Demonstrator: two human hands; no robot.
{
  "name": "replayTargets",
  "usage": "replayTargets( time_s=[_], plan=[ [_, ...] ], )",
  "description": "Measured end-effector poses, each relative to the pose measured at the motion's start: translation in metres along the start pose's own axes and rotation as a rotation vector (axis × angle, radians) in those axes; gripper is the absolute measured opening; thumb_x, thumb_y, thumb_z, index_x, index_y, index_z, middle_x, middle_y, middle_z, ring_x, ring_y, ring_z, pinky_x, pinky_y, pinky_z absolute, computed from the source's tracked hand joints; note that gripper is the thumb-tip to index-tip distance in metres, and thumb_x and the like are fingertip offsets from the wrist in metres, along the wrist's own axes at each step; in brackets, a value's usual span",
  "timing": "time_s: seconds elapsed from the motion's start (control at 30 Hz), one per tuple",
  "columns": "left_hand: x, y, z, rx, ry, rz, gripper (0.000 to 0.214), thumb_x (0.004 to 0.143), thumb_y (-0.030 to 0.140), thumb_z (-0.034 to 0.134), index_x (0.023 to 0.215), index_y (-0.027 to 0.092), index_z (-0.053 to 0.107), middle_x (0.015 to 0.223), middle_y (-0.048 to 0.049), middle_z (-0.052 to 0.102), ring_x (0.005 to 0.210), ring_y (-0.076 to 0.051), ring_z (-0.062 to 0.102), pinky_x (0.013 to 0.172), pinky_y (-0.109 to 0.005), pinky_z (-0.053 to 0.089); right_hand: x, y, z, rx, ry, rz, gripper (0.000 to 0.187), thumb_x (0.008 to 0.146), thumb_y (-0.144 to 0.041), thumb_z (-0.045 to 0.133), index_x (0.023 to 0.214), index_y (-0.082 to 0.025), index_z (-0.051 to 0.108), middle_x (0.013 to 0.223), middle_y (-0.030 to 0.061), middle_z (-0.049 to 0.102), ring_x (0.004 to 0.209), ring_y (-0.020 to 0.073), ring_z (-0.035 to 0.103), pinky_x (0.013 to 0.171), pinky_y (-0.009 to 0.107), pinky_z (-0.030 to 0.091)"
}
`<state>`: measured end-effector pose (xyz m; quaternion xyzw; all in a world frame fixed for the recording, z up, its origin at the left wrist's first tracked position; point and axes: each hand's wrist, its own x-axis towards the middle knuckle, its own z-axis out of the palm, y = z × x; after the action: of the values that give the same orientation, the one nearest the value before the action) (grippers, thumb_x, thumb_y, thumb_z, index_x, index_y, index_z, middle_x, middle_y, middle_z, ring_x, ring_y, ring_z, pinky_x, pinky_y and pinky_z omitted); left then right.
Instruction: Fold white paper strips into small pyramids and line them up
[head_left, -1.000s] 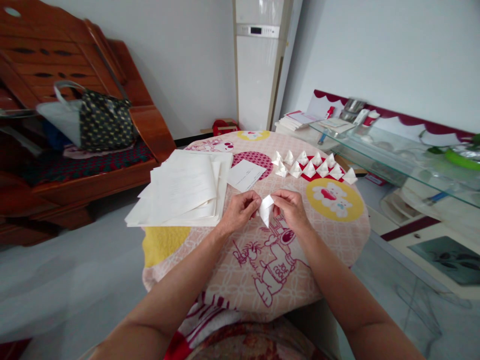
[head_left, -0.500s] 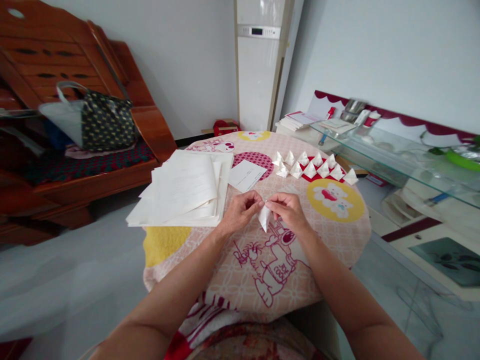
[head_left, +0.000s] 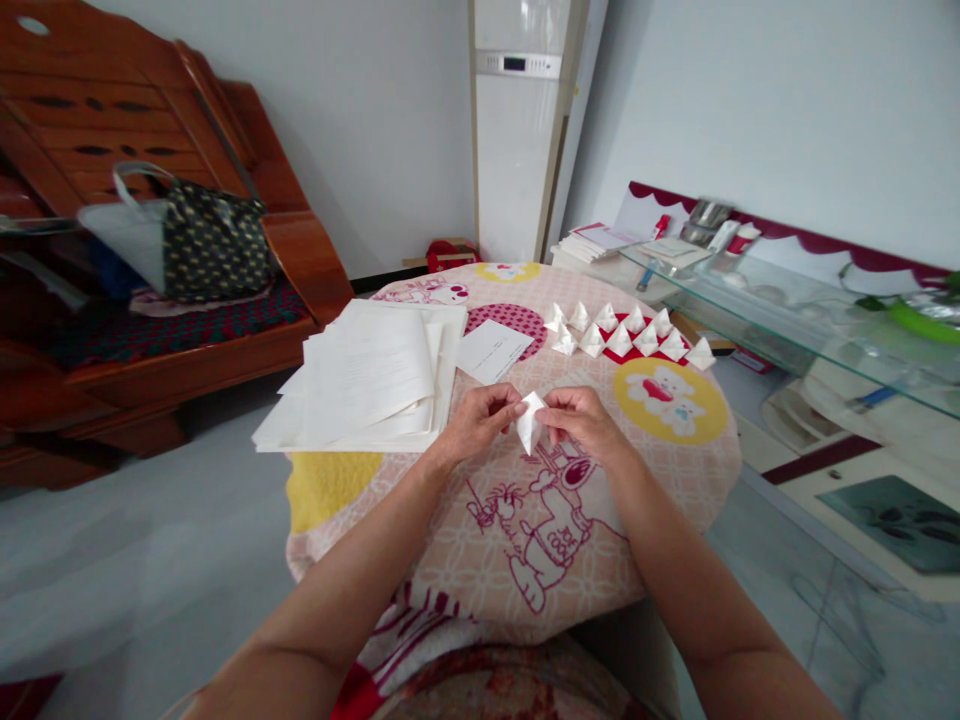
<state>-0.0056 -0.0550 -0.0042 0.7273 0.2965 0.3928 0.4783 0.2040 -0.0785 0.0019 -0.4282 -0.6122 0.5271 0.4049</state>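
Observation:
Above the middle of the cloth-covered table, a small white folded paper [head_left: 529, 424], shaped like a diamond, is pinched between my two hands. My left hand [head_left: 484, 420] grips its left edge with thumb and fingers. On the other edge, my right hand [head_left: 579, 420] holds it the same way. Its lower point hangs down between the hands. Beyond my right hand stand several white folded paper pieces [head_left: 620, 340] with raised peaks, set out in two rows. A single printed sheet [head_left: 493, 350] lies flat just beyond my left hand.
A stack of white paper [head_left: 367, 375] covers the table's left side. The patterned tablecloth [head_left: 450, 540] hangs over the near edge. At the right is a glass shelf [head_left: 795, 310] with various items. A wooden bench [head_left: 210, 350] holding a dotted bag [head_left: 214, 240] stands at the left.
The folded paper has risen a little between my fingers, so its upper point now shows above the fingertips. My fingers have moved from its top to its sides.

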Motion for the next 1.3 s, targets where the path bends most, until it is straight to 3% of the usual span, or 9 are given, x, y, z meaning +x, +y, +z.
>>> replayTargets(
  time_s=[0.13, 0.27, 0.43, 0.77, 0.93, 1.3],
  plan=[
    [0.0, 0.001, -0.004, 0.051, -0.087, -0.019, 0.039, 0.094, 0.05, 0.059, 0.079, 0.014, 0.061, 0.057, 0.005, 0.047, 0.052, -0.007, 0.039, 0.05, -0.021, 0.028, -0.002, 0.0, -0.005, -0.05, -0.117, 0.075, 0.027, 0.079, -0.04, 0.073, 0.07, -0.017, 0.064, 0.051, -0.0009, 0.064, 0.041, 0.0085, 0.05, 0.04, 0.019, 0.03],
    [-0.001, 0.0, -0.01, 0.077, -0.253, -0.059, 0.036, 0.091, 0.046, 0.063, 0.076, 0.013, 0.065, 0.058, 0.0046, 0.047, 0.053, -0.007, 0.038, 0.05, -0.02, 0.027, -0.003, -0.001, -0.008, -0.119, -0.242, 0.149, 0.026, 0.078, -0.038, 0.073, 0.067, -0.015, 0.065, 0.053, 0.0006, 0.066, 0.042, 0.0079, 0.051, 0.04, 0.018, 0.031],
    [-0.004, -0.007, -0.015, 0.118, -0.391, -0.124, 0.033, 0.087, 0.045, 0.065, 0.088, 0.013, 0.075, 0.055, 0.0047, 0.049, 0.051, -0.008, 0.039, 0.048, -0.021, 0.026, -0.003, 0.002, -0.013, -0.179, -0.313, 0.224, 0.024, 0.075, -0.036, 0.074, 0.07, -0.013, 0.069, 0.054, 0.0009, 0.066, 0.04, 0.007, 0.05, 0.038, 0.017, 0.031],
    [-0.002, -0.014, -0.016, 0.143, -0.325, -0.2, 0.028, 0.082, 0.041, 0.066, 0.072, 0.015, 0.067, 0.052, 0.0049, 0.05, 0.048, -0.009, 0.043, 0.048, -0.02, 0.03, -0.001, 0.013, -0.013, -0.132, -0.171, 0.31, 0.017, 0.071, -0.03, 0.072, 0.076, -0.014, 0.068, 0.048, -0.0005, 0.064, 0.035, 0.0083, 0.049, 0.034, 0.017, 0.033],
    [-0.001, -0.015, -0.017, 0.23, -0.273, -0.271, 0.023, 0.083, 0.037, 0.06, 0.074, 0.017, 0.067, 0.049, 0.0045, 0.053, 0.045, -0.01, 0.044, 0.049, -0.022, 0.031, 0.0, 0.016, -0.013, -0.165, -0.132, 0.315, 0.011, 0.072, -0.024, 0.07, 0.077, -0.014, 0.068, 0.048, -0.0005, 0.065, 0.035, 0.0083, 0.051, 0.034, 0.016, 0.034],
    [0.0, -0.015, -0.009, 0.413, -0.179, -0.191, 0.014, 0.08, 0.028, 0.06, 0.072, 0.019, 0.067, 0.049, 0.004, 0.057, 0.049, -0.013, 0.048, 0.054, -0.025, 0.032, 0.003, 0.027, -0.01, -0.153, 0.005, 0.357, 0.012, 0.074, -0.024, 0.076, 0.073, -0.016, 0.067, 0.044, -0.0008, 0.062, 0.033, 0.0102, 0.053, 0.029, 0.015, 0.036]
  ],
)
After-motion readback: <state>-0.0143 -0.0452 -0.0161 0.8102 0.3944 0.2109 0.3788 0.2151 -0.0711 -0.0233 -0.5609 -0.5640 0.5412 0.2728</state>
